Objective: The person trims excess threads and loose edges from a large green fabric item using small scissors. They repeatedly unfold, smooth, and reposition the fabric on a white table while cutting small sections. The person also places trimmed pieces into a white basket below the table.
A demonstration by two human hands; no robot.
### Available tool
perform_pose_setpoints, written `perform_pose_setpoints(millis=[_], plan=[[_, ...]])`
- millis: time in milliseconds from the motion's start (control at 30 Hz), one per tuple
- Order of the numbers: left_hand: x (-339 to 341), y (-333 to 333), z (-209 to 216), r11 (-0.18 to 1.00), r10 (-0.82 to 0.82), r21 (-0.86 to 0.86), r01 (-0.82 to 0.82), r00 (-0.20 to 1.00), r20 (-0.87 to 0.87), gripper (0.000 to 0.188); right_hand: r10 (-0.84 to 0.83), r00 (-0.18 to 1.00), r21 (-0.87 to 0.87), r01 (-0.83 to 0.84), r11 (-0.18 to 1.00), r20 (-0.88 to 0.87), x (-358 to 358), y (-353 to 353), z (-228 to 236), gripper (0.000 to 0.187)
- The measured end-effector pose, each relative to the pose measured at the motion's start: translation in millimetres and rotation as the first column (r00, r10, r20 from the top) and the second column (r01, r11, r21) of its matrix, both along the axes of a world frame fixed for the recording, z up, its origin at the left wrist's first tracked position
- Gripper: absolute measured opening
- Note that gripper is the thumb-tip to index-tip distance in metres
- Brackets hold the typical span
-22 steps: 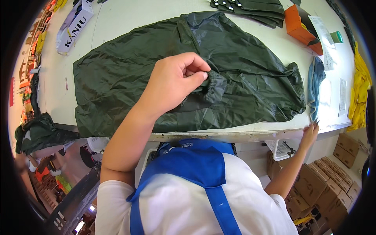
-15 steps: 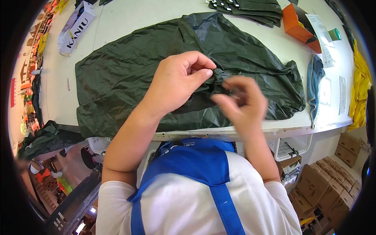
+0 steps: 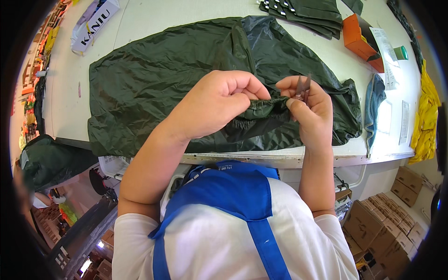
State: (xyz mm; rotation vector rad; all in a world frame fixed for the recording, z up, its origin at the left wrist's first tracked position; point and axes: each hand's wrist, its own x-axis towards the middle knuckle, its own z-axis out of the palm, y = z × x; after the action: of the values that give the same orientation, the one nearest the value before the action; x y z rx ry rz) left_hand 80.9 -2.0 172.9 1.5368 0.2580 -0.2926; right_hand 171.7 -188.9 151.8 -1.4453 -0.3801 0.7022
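A large dark green garment [image 3: 163, 70] of thin, shiny fabric lies spread and wrinkled across the white table. My left hand [image 3: 221, 100] pinches its gathered elastic edge, thumb against fingers. On the other side of that stretch, my right hand [image 3: 310, 105] grips the same edge between thumb and forefinger. A small pair of thread snips [image 3: 304, 87] is tucked in the right hand's fingers, blades pointing up and away from me. The gathered edge runs between both hands, slightly lifted above the rest of the cloth. The fabric under my palms is hidden.
Folded dark green pieces [image 3: 308, 16] are stacked at the back. An orange box [image 3: 359, 39] and a green tape roll [image 3: 400, 52] stand at the right, near a blue cloth [image 3: 374, 107]. A white carton [image 3: 94, 25] sits back left. Brown cartons [image 3: 366, 224] are piled lower right.
My right hand has come out of its blur, moved right and taken hold of the gathered edge; the snips now show. My left hand has shifted slightly down and right.
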Motion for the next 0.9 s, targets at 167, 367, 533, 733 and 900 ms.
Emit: perform_pose_setpoints(millis=[167,367,533,733,900], plan=[[0.8,-6.7,-6.5,0.996,0.046,-0.08,-0.042,0.998,0.045,0.014,0.037,0.999,-0.068,-0.037,0.997,-0.007,-1.8,1.8,0.2,0.019],[2.4,-10.0,-6.1,0.987,0.143,0.056,-0.152,0.98,0.142,0.011,0.051,0.99,-0.03,-0.056,0.998,-0.131,2.8,0.9,-4.9,0.018],[4.5,0.1,-12.4,0.94,0.148,-0.32,-0.119,0.987,0.066,0.016,0.071,0.988,-0.088,-0.083,0.993,-0.137,4.5,-0.9,-5.5,0.019],[5.2,6.3,-15.1,0.854,0.054,-0.52,0.013,0.992,0.113,0.016,0.037,0.962,-0.155,0.005,0.988,0.269,11.1,-7.8,3.2,0.028],[7.3,9.0,-18.3,0.807,0.029,-0.587,0.063,0.989,0.145,0.015,0.266,0.509,-0.31,0.001,0.951,0.819,11.2,-13.7,26.1,0.036]])
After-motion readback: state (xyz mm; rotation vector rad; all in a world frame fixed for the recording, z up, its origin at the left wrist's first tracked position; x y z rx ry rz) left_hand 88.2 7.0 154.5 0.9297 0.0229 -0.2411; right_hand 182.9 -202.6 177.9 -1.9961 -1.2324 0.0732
